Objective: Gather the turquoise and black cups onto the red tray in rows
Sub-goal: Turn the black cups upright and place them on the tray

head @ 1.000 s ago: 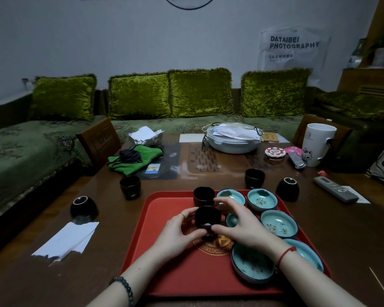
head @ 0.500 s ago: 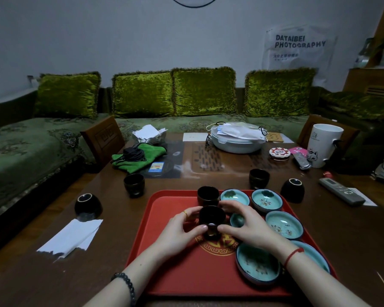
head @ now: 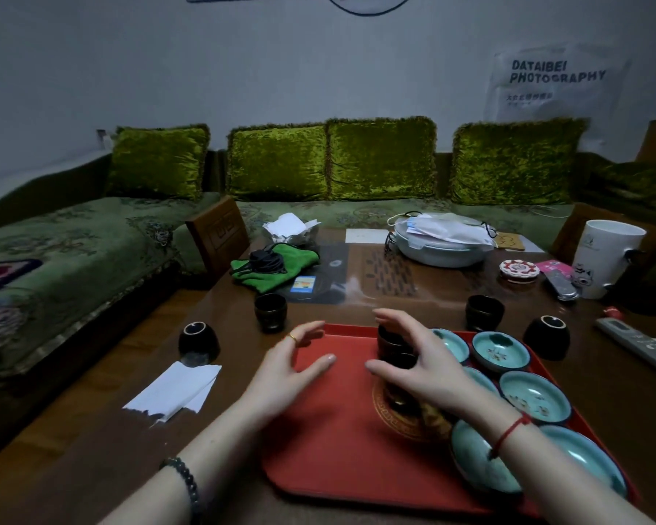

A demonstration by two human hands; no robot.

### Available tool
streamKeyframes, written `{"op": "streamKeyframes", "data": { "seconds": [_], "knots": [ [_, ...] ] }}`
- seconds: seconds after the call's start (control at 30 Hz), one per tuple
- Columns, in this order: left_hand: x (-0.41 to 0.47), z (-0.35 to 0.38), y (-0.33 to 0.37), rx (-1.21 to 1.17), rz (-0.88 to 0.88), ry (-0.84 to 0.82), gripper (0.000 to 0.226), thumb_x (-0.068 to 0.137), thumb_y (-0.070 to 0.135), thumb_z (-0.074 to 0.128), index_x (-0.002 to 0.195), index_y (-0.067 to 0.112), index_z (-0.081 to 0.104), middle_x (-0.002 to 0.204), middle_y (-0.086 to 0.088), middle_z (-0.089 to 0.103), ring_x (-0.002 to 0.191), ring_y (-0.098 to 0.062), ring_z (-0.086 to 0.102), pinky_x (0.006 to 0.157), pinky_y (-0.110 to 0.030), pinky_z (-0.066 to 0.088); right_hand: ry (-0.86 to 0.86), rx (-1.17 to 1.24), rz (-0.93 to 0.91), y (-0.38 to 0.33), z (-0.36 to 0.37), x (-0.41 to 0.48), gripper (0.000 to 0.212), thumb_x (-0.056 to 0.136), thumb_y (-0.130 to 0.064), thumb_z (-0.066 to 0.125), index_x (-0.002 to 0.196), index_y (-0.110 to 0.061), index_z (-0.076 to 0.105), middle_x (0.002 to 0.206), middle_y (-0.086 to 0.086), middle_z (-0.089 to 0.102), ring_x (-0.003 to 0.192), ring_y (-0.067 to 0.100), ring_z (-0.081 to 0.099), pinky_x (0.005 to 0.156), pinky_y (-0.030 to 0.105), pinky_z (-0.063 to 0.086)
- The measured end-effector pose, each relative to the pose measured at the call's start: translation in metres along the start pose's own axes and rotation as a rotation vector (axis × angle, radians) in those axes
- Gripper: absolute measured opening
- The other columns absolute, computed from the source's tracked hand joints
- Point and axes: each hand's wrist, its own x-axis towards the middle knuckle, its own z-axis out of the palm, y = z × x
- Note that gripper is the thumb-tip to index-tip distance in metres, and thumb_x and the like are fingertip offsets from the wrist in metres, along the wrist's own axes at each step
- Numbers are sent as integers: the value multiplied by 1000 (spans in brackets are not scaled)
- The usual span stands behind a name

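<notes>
Left hand [head: 285,373]: grip released, fingers spread over red tray [head: 330,441]. Right hand [head: 425,369], at 3 o'clock: grip released, over black cups [head: 390,341]

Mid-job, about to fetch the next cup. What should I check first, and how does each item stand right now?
1. Left hand free: ok, open, holding nothing.
2. Right hand free: ok, open over the two black cups on the tray.
3. Space on the red tray: ok, left half bare.
4. Black cups all gathered: not ok; four sit on the table, including the upright black cup off the tray's far-left corner.
5. Turquoise cups in neat rows: cannot tell, the right arm hides some.
</notes>
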Motion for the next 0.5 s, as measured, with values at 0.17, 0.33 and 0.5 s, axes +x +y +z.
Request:
{"op": "streamKeyframes", "data": {
  "seconds": [0.17,0.33,0.5],
  "knots": [
    [-7,-69,-19,90,-73,217,48,79,27,67,123,28,48,120,10,55,114,-1,47,94,-17,33,-115,67,-56,-31,49,30,64,72,-28,75,128,-26,42,128,-6,52,118,1,46,95,7,34],
    [-15,-119,-48,222,-209,281,55,79,32,66,128,28,42,135,1,48,125,-16,42,100,-31,36,-213,105,-14,-41,100,55,68,73,-28,74,131,-26,39,132,0,50,121,5,44,99,19,33],
    [-13,-137,-79,300,-344,233,69,75,35,70,134,26,34,141,-5,43,131,-21,38,105,-39,36,-268,123,14,-46,145,80,69,73,-30,73,132,-26,36,132,1,49,115,2,41,91,15,29]
  ]
}}
